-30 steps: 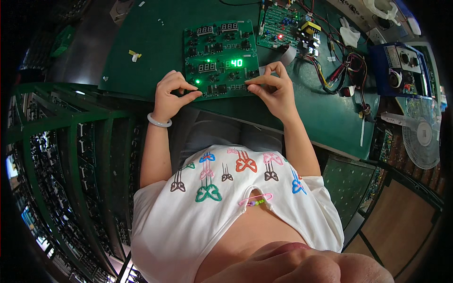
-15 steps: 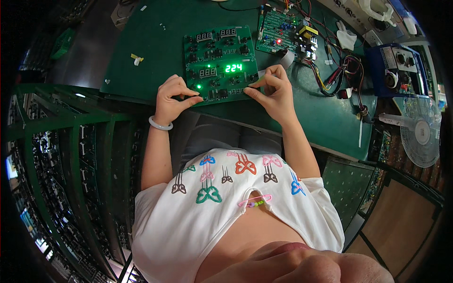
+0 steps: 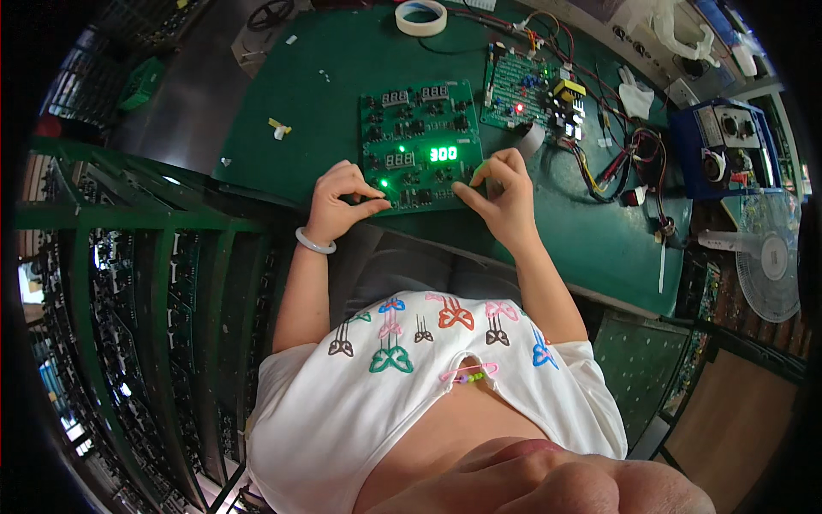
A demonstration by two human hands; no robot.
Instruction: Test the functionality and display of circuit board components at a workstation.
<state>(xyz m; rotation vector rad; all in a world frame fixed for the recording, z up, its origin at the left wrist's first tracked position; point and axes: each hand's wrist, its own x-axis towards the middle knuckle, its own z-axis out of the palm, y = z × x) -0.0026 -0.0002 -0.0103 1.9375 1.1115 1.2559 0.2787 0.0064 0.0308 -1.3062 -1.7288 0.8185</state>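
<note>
A green circuit board (image 3: pixel 419 133) with several digit displays lies flat near the table's front edge. One display (image 3: pixel 443 154) glows green with digits, and small green lights shine beside the dark ones. My left hand (image 3: pixel 342 204) pinches the board's lower left corner between thumb and curled fingers. At the lower right corner, my right hand (image 3: pixel 505 193) grips the board's edge in the same way. What lies right under the fingertips is partly hidden.
A second circuit board (image 3: pixel 535 94) with a red light stands at the right, joined to tangled wires (image 3: pixel 612 163). Masking tape (image 3: pixel 420 17) lies at the back. A blue instrument box (image 3: pixel 723 146) and a white fan (image 3: pixel 773 257) are far right. Green racks of boards (image 3: pixel 111 283) stand left.
The lit display shows different digits. The whole view has shifted, so the table appears lower and the tape roll shows more fully. Both hands keep their places at the board's corners.
</note>
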